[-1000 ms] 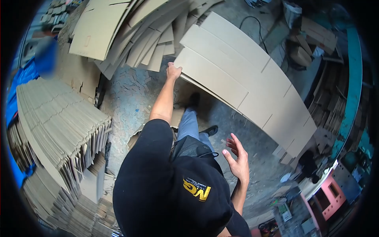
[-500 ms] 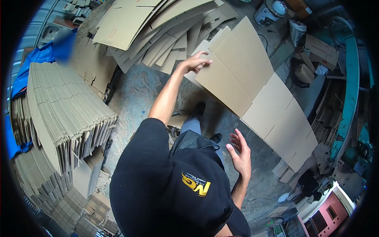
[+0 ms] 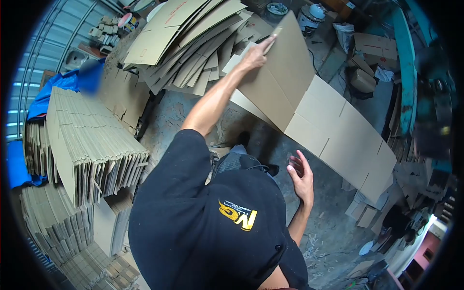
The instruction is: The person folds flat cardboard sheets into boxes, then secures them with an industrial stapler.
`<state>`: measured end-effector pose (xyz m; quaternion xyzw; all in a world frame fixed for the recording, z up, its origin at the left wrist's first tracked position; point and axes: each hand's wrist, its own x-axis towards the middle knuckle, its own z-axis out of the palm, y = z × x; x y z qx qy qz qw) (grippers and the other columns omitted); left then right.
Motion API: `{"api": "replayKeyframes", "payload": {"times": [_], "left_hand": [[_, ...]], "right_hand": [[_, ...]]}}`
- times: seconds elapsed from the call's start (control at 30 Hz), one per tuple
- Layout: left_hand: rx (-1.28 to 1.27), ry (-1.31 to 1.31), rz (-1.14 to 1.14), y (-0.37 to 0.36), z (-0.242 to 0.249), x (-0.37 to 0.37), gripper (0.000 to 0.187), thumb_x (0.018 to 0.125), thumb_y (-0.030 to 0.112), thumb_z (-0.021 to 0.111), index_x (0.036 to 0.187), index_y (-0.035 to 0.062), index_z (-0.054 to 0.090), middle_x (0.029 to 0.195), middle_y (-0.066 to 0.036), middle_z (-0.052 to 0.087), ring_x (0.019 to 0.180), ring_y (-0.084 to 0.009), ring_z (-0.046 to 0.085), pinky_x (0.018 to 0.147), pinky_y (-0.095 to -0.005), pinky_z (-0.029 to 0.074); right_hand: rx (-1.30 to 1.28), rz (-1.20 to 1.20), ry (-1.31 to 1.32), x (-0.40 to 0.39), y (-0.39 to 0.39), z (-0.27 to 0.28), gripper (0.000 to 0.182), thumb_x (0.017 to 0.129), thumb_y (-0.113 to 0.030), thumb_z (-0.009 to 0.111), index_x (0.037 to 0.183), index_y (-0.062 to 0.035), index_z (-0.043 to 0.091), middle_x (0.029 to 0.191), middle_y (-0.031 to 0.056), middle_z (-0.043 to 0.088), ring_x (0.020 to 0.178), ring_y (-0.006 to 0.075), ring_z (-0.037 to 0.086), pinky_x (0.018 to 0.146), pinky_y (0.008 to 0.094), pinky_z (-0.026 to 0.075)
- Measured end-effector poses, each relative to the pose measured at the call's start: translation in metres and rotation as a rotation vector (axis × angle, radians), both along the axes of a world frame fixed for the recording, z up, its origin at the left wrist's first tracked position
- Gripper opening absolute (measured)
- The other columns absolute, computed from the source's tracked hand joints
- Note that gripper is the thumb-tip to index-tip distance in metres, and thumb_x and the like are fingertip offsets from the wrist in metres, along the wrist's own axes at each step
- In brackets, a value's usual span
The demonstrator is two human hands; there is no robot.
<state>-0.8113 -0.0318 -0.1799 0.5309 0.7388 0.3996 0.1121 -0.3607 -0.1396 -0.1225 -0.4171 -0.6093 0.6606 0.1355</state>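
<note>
A large creased cardboard sheet with slots runs from the upper middle toward the lower right. My left hand is closed at the left edge of its far panel, the index finger stretched along the top. That panel stands tilted up at a crease, and a paler flap shows beneath it. The fingers' undersides are hidden. My right hand hovers short of the sheet's near edge, empty, with its fingers apart and slightly curled.
A fanned pile of cardboard sheets lies beyond my left hand. Tall bundles of folded cardboard stand on the left. At far right are a teal metal beam and cardboard boxes. A paint bucket sits at the back.
My left hand has moved up and away with the sheet's far panel, which now tilts more steeply. My right hand has shifted slightly and stays empty. The whole view has turned a little.
</note>
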Motion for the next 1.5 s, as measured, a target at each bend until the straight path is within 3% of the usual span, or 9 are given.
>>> {"api": "replayKeyframes", "payload": {"times": [0.13, 0.3, 0.47, 0.77, 1.03, 1.17, 1.33, 1.43, 1.5], "left_hand": [[-0.031, 0.219, -0.135, -0.046, 0.056, -0.055, 0.089, 0.071, -0.005, 0.051, 0.153, 0.0282, 0.039, 0.154, -0.014, 0.044, 0.132, -0.0257, 0.052, 0.110, -0.0363, 0.044], [-0.222, 0.041, -0.143, -0.131, 0.219, -0.064, 0.074, 0.087, -0.002, 0.054, 0.156, 0.0173, 0.034, 0.161, -0.007, 0.032, 0.150, -0.0235, 0.025, 0.122, -0.0387, 0.020], [-0.321, 0.081, 0.087, -0.169, 0.329, -0.064, 0.069, 0.090, -0.001, 0.056, 0.154, 0.0161, 0.037, 0.159, -0.010, 0.035, 0.148, -0.0239, 0.027, 0.121, -0.0375, 0.023], [-0.336, 0.113, 0.167, -0.194, 0.398, -0.083, 0.069, 0.089, -0.003, 0.053, 0.154, 0.0145, 0.038, 0.158, -0.010, 0.037, 0.146, -0.0234, 0.032, 0.120, -0.0360, 0.024], [-0.230, 0.080, -0.070, -0.139, 0.324, 0.007, 0.068, 0.089, -0.004, 0.051, 0.154, 0.0131, 0.038, 0.157, -0.011, 0.039, 0.144, -0.0230, 0.036, 0.119, -0.0347, 0.025], [-0.207, 0.173, -0.341, -0.091, 0.244, 0.075, 0.066, 0.086, -0.007, 0.045, 0.151, 0.0033, 0.039, 0.155, -0.010, 0.042, 0.139, -0.0202, 0.042, 0.117, -0.0299, 0.026], [-0.086, 0.357, -0.289, -0.025, 0.089, 0.208, 0.082, 0.078, -0.003, 0.059, 0.150, 0.0309, 0.041, 0.122, -0.029, 0.062, 0.107, -0.0381, 0.067, 0.091, -0.0442, 0.057], [-0.084, 0.233, -0.260, 0.007, 0.021, 0.291, 0.072, 0.078, 0.006, 0.060, 0.148, 0.0162, 0.044, 0.106, -0.028, 0.068, 0.095, -0.0441, 0.068, 0.085, -0.0478, 0.057], [-0.140, 0.111, -0.297, 0.011, 0.056, 0.326, 0.073, 0.078, 0.016, 0.062, 0.149, 0.0158, 0.044, 0.134, -0.021, 0.059, 0.121, -0.0402, 0.059, 0.103, -0.0428, 0.047]], "right_hand": [[-0.036, -0.099, -0.045, 0.076, 0.017, -0.070, 0.061, 0.091, -0.012, 0.071, 0.147, -0.0079, 0.047, 0.126, 0.0142, 0.063, 0.107, 0.0191, 0.064, 0.093, 0.0332, 0.052], [-0.407, -0.870, 0.174, 0.159, 0.027, -0.189, 0.077, 0.094, -0.019, 0.068, 0.156, -0.0167, 0.022, 0.145, 0.0153, 0.044, 0.106, 0.0283, 0.067, 0.072, 0.0369, 0.057], [-0.634, -1.470, 0.315, 0.231, 0.034, -0.305, 0.093, 0.090, -0.019, 0.072, 0.155, -0.0231, 0.007, 0.140, 0.0194, 0.045, 0.093, 0.0317, 0.070, 0.059, 0.0306, 0.053], [-0.546, -1.849, 1.081, 0.248, 0.030, -0.373, 0.046, 0.096, -0.040, 0.060, 0.129, -0.0088, 0.050, 0.119, 0.0087, 0.056, 0.078, 0.0229, 0.066, 0.056, 0.0230, 0.047], [-0.025, -1.474, 1.219, 0.334, 0.119, -0.203, 0.035, 0.093, -0.042, 0.068, 0.110, -0.0121, 0.061, 0.102, 0.0026, 0.060, 0.085, 0.0165, 0.059, 0.069, 0.0263, 0.049], [0.825, -1.144, 0.112, 0.339, 0.158, -0.110, 0.017, 0.086, -0.018, 0.076, 0.089, -0.0069, 0.063, 0.097, 0.0029, 0.059, 0.080, 0.0145, 0.057, 0.075, 0.0256, 0.047], [1.396, -0.858, -0.376, 0.264, 0.142, -0.013, 0.046, 0.079, -0.014, 0.079, 0.119, -0.0045, 0.058, 0.118, 0.0144, 0.053, 0.111, 0.0234, 0.052, 0.086, 0.0356, 0.050], [1.366, -1.104, -0.289, 0.215, 0.127, -0.026, 0.074, 0.078, -0.012, 0.079, 0.142, -0.0065, 0.043, 0.138, 0.0203, 0.037, 0.122, 0.0296, 0.045, 0.094, 0.0397, 0.049], [1.137, -1.284, -0.022, 0.200, 0.121, -0.032, 0.081, 0.078, -0.013, 0.079, 0.146, -0.0056, 0.037, 0.142, 0.0217, 0.029, 0.124, 0.0318, 0.044, 0.097, 0.0413, 0.049]]}}
